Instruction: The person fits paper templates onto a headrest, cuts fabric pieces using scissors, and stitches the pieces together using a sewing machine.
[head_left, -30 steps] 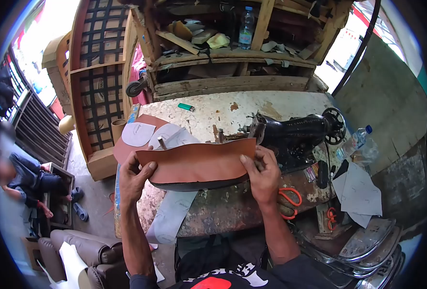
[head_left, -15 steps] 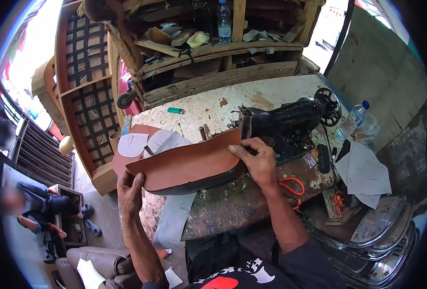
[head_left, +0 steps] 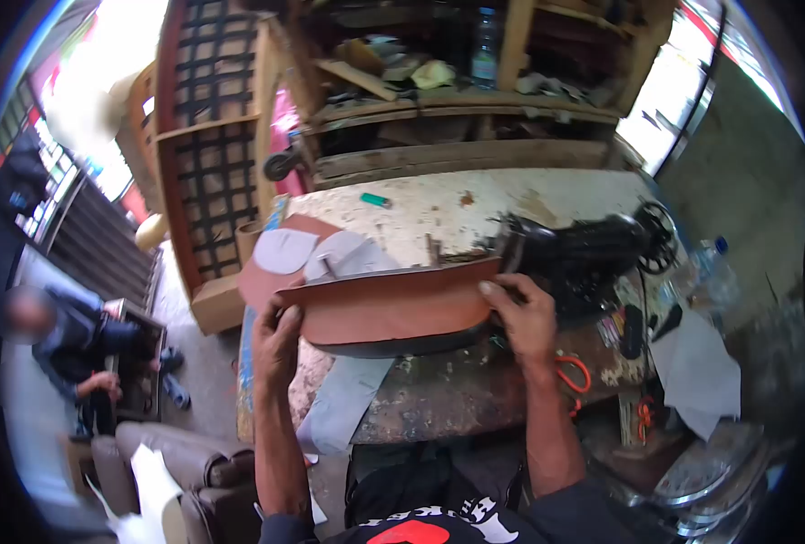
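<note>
A long brown leather piece (head_left: 389,308) is stretched between my two hands above the table's near side. Along its lower edge shows a dark, curved layer (head_left: 402,346); whether the two are joined I cannot tell. My left hand (head_left: 280,343) pinches the left end, thumb on the near face. At the upper right corner, my right hand (head_left: 525,317) grips between thumb and fingers. Just beyond my right hand stands a black sewing machine (head_left: 575,258). White paper patterns (head_left: 286,251) lie on a brown sheet (head_left: 262,276) behind my left hand, and another paper strip (head_left: 346,403) lies below the leather.
A green lighter (head_left: 375,199) lies on the worn table (head_left: 547,186). Orange-handled scissors (head_left: 573,374) rest right of my right forearm. Plastic bottle (head_left: 712,258) and white sheets (head_left: 702,363) are at the right. Cluttered wooden shelves (head_left: 466,98) stand behind. A person (head_left: 85,349) sits at left.
The view has swung, so the scene sits further right and lower. The leather has tipped, showing a narrower, more level face. Both hands keep hold of its ends.
</note>
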`<state>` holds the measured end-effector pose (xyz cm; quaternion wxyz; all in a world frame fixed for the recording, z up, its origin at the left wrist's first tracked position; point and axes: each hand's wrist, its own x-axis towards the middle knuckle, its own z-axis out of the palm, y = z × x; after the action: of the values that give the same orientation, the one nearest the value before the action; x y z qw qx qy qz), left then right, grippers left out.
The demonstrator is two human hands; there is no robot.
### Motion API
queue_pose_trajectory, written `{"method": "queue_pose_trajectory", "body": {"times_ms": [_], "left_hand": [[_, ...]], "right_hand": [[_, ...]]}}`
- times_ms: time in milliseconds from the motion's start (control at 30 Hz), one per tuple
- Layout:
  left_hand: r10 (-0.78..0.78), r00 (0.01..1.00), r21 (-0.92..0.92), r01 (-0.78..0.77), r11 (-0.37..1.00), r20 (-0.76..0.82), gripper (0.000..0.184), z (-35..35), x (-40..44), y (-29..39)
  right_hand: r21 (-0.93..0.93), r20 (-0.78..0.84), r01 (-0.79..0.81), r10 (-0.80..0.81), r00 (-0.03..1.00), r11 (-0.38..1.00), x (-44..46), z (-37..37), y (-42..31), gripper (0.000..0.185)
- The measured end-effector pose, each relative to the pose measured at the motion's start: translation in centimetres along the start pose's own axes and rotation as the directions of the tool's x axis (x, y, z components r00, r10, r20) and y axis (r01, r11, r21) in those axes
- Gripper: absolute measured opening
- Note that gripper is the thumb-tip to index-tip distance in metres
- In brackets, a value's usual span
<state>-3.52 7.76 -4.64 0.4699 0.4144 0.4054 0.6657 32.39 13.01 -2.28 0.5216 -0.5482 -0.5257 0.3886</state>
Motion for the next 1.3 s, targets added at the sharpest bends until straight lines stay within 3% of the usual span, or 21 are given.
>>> {"method": "queue_pose_trajectory", "body": {"times_ms": [100, 167, 267, 500, 567, 1000, 1067, 1300], "left_hand": [[0.000, 0.999, 0.007, 0.000, 1.000, -0.043, 0.029, 0.5, 0.0, -0.1], [0.016, 0.999, -0.051, -0.018, 0.999, -0.030, 0.021, 0.3, 0.2, -0.5], [-0.021, 0.998, -0.125, 0.014, 0.992, -0.052, 0.012, 0.8, 0.4, -0.2], [-0.079, 0.997, -0.070, 0.077, 0.995, -0.026, 0.016, 0.0, 0.8, 0.6], [-0.124, 0.992, -0.078, 0.122, 0.989, -0.015, 0.016, -0.4, 0.7, 0.9], [-0.155, 0.988, -0.127, 0.153, 0.980, -0.001, 0.019, -0.7, 0.9, 0.3], [-0.217, 0.975, -0.117, 0.210, 0.971, -0.048, 0.017, -0.5, 1.0, 0.4], [-0.144, 0.988, -0.168, 0.133, 0.977, -0.059, 0.019, -0.4, 0.9, -0.3]], "right_hand": [[0.006, -0.025, -0.003, 0.004, 1.000, 1.000, -0.1, 0.1, -0.4, 0.032], [0.084, -0.011, -0.116, 0.117, 0.993, 0.990, -0.3, 0.2, -1.5, 0.031], [0.073, 0.008, -0.013, 0.012, 1.000, 0.997, 0.3, -0.1, 0.2, 0.031], [0.113, 0.010, -0.034, 0.033, 0.999, 0.993, 0.0, 0.1, -0.9, 0.024], [0.219, 0.008, -0.062, 0.062, 0.998, 0.974, 0.2, 0.0, -0.4, 0.022], [0.256, 0.024, -0.088, 0.084, 0.996, 0.963, 0.1, -0.3, -0.1, 0.021], [0.250, 0.028, -0.092, 0.088, 0.996, 0.964, 0.1, -0.3, -0.1, 0.021], [0.218, 0.023, -0.119, 0.117, 0.993, 0.969, 0.4, -0.4, 0.0, 0.023]]}}
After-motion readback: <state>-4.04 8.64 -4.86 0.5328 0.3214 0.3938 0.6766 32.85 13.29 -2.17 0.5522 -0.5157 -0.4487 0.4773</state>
